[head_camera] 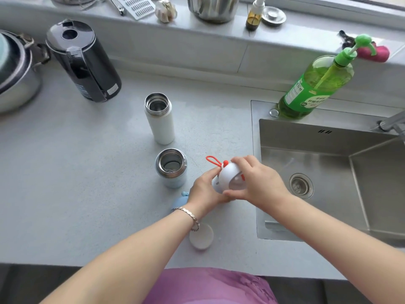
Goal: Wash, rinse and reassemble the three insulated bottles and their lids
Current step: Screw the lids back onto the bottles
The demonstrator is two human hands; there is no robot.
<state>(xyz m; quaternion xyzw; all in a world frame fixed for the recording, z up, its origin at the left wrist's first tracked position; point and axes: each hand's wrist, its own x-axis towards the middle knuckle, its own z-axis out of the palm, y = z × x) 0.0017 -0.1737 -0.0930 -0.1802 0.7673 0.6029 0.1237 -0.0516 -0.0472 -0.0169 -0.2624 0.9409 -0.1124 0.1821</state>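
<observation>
Held piece: the third bottle (217, 185) is tilted in the air over the table (87, 172), just beside the sink (306, 137) rim. Its domed lid (229, 175) faces the person, and its body is mostly hidden by the hands.
Left grip: the left hand (205, 190) curls round the lower part on the side away from the sink.
Right grip: the right hand (258, 183) spans the domed lid, fingers over the top and thumb beneath, wrapped round it.
Open bottles: the white bottle (161, 121) and the pale blue bottle (172, 170) stand upright and lidless on the table, further from the sink than the hands.
Loose lids: the blue lid (180, 201) lies behind the left wrist, and the white lid (202, 236) lies under the left forearm.
Risk, slip: the dome is smooth and rounded. If it is wet or soapy, a twist may let it skid out and drop to the table or into the sink.
Risk, knock: the left elbow or wrist could sweep a loose lid off the near table edge, or tip the pale blue bottle close by.
Risk, snag: the orange loop (213, 161) sticks out free and could catch a finger during turning.
Materials: the bottle shells are matt and painted, with bright steel mouths and liners. The domed lid looks like glossy hard plastic. The loop is thin and flexible, likely silicone. The sink is brushed steel, and the table is pale, finely speckled stone.
</observation>
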